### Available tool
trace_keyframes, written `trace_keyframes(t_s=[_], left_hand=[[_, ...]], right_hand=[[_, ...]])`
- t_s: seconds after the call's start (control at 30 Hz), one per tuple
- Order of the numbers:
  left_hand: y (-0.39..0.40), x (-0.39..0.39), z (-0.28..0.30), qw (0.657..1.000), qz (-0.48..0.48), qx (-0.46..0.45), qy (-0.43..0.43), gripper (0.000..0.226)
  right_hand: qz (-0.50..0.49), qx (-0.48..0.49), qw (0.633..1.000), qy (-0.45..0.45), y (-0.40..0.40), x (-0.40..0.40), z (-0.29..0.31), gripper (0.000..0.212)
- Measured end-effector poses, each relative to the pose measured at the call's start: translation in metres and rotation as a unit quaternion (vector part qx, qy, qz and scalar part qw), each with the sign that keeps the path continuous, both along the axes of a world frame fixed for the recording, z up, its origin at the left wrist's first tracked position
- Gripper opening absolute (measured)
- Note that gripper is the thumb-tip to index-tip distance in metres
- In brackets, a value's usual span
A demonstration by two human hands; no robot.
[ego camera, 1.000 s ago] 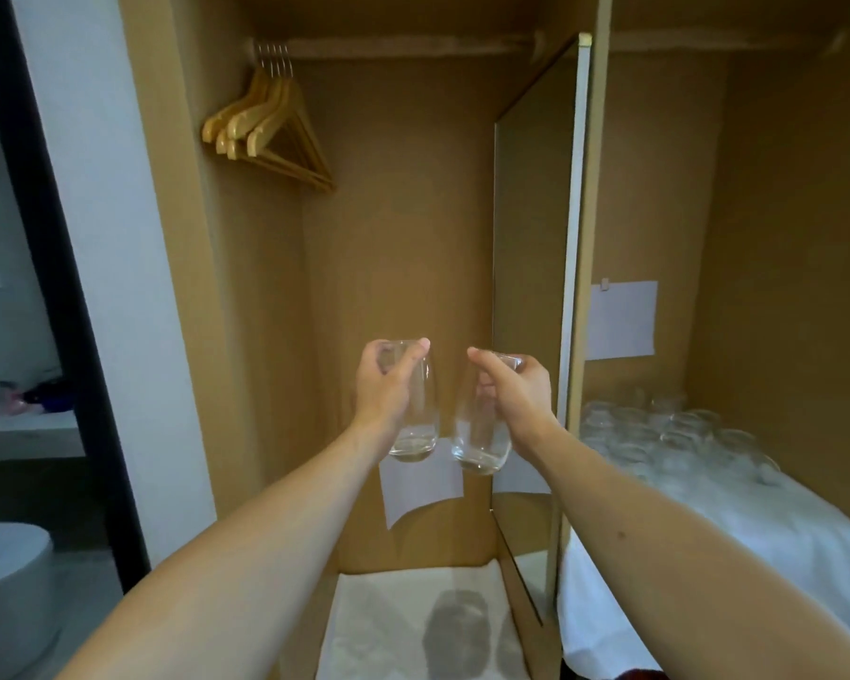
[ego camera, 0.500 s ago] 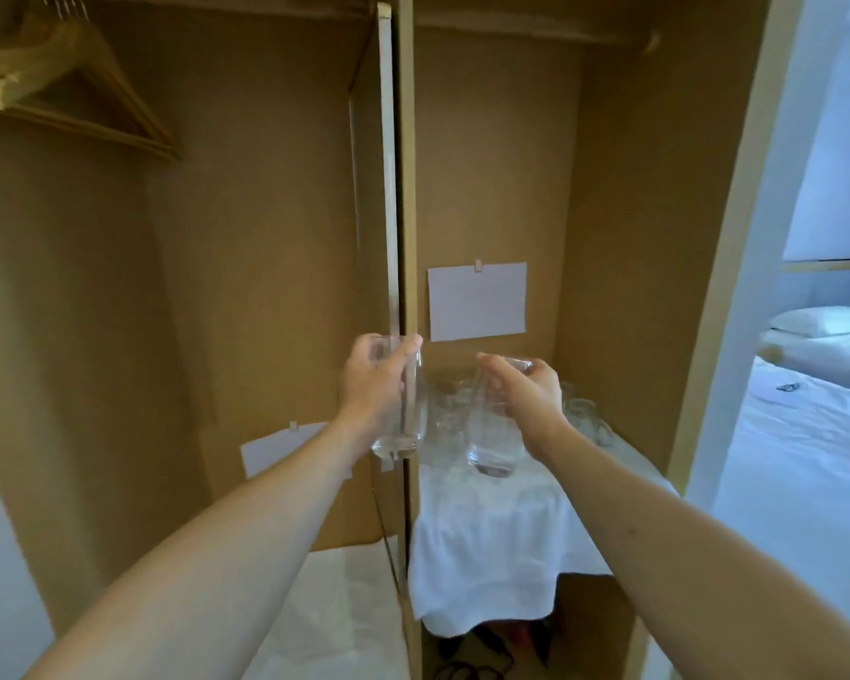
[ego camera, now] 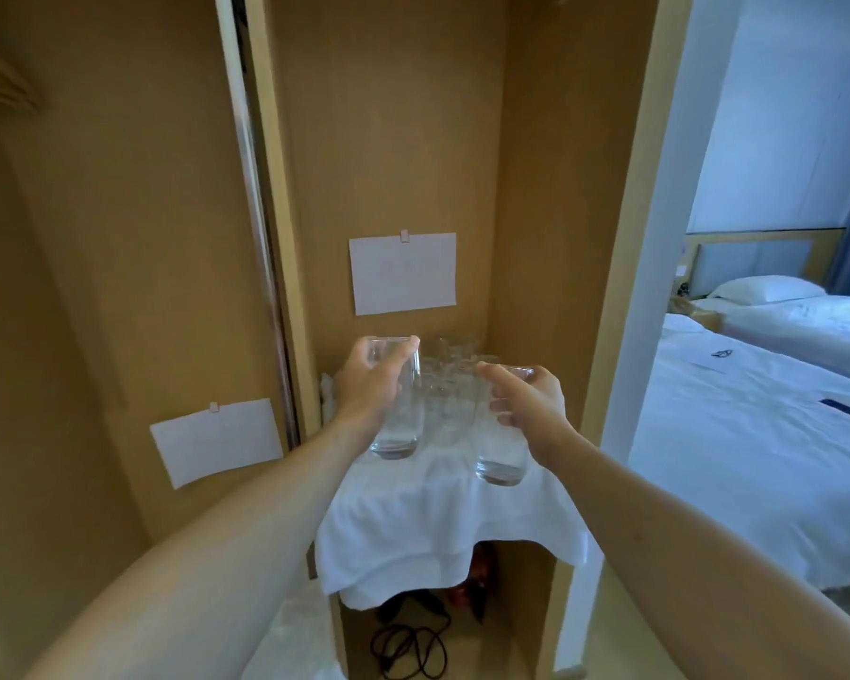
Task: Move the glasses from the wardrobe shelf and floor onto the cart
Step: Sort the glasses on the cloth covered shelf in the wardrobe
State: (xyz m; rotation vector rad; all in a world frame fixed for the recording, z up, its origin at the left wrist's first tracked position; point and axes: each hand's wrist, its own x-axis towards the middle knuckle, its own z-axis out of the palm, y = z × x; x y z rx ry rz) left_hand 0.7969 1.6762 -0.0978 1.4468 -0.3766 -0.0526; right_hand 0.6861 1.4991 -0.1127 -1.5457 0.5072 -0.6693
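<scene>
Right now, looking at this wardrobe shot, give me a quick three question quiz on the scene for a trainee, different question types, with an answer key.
1. True or false: each hand grips its own clear glass, the left hand one tumbler and the right hand another.
2. Multiple choice: what covers the surface below the held glasses? A) bare wood B) white cloth C) newspaper
3. Fill in: behind the hands, more empty glasses stand clustered below a sheet of ____ fixed to the back panel.

Key: 1 true; 2 B; 3 white paper.
</scene>
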Motion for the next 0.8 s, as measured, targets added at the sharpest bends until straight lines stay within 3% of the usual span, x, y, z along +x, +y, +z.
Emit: trace_keyframes(t_s=[0.3, 0.57, 0.8], left_hand=[[-0.049, 0.014, -0.045, 0.997, -0.024, 0.057, 0.040, 0.060], [-0.096, 0.057, -0.071, 0.987, -0.082, 0.106, 0.087, 0.063], [-0.136, 0.095, -0.105, 0.986, -0.062, 0.122, 0.092, 0.068]], right_hand=[[-0.010, 0.046, 0.997, 0.056, -0.044, 0.016, -0.050, 0.056], [-0.038, 0.021, 0.993, 0.106, -0.082, 0.057, -0.083, 0.058], [-0.093, 0.008, 0.990, 0.103, -0.112, 0.094, -0.091, 0.067]])
